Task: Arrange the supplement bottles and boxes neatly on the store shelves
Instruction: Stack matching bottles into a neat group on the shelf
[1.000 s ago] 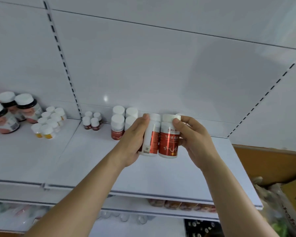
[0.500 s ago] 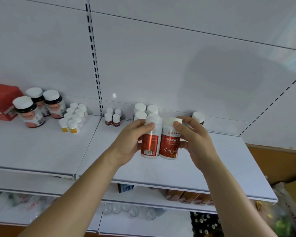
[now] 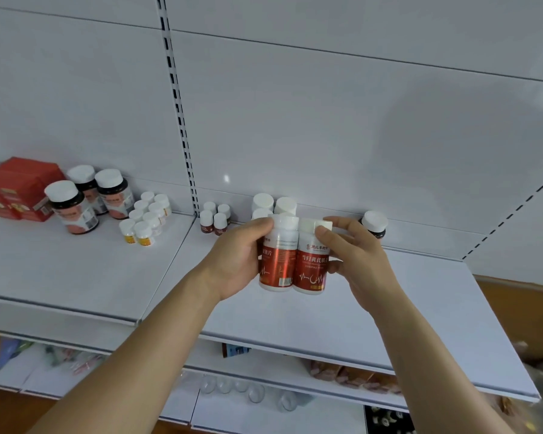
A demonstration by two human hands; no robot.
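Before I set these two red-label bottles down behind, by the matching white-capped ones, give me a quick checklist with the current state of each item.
1. Left hand grip on left red-label bottle: ok, fingers wrapped round it.
2. Right hand grip on right red-label bottle: ok, thumb on its cap.
3. Bottles upright, side by side: ok.
4. Labels facing forward: right ok; left not ok, turned sideways.
5. Free shelf beside the white-capped bottles: ok.
6. Lone dark bottle clear of the right hand: cannot tell.

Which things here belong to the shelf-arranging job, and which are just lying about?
Job: two red-label bottles held side by side by left hand and right hand; white-capped bottles behind; top shelf.
Lying about: clear glasses on lower shelf.
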